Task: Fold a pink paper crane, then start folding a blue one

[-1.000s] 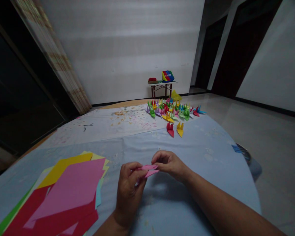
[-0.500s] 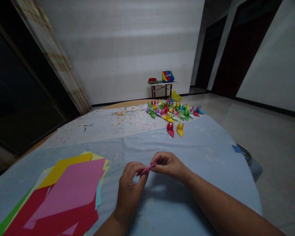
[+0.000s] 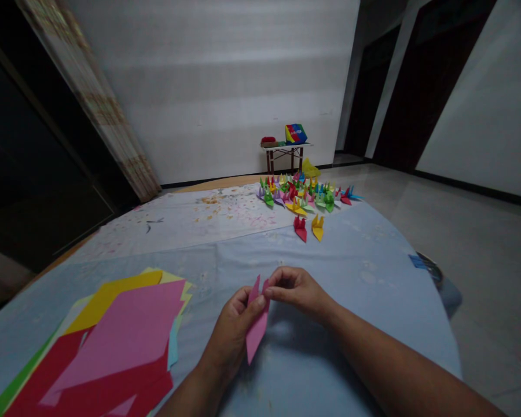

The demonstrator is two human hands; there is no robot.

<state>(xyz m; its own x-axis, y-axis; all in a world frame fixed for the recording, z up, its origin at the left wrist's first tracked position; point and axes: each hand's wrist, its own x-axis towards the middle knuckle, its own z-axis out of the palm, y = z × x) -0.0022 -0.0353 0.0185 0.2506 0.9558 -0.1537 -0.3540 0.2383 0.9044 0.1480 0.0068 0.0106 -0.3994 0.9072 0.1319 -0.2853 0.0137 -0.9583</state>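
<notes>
Above the blue tablecloth, a folded pink paper (image 3: 256, 334) with two narrow points at its far end is held in both hands. My left hand (image 3: 232, 324) is closed around its middle, thumb lying on top. With thumb and fingertips, my right hand (image 3: 298, 289) pinches the right-hand point. The pink paper's lower end tapers toward me. Beyond my hands stand a red folded paper crane (image 3: 300, 229) and a yellow folded paper crane (image 3: 317, 227), side by side.
At left lies a stack of coloured sheets, with a pink sheet (image 3: 130, 324) on top. Several paper cranes (image 3: 293, 194) crowd the table's far right. A small table (image 3: 284, 149) bearing a colourful box (image 3: 296, 134) stands by the wall. The round table's edge (image 3: 434, 289) curves at right.
The pink paper has turned from nearly edge-on to showing its broad face and two points. My left hand has rotated with it; my right hand has barely moved.
</notes>
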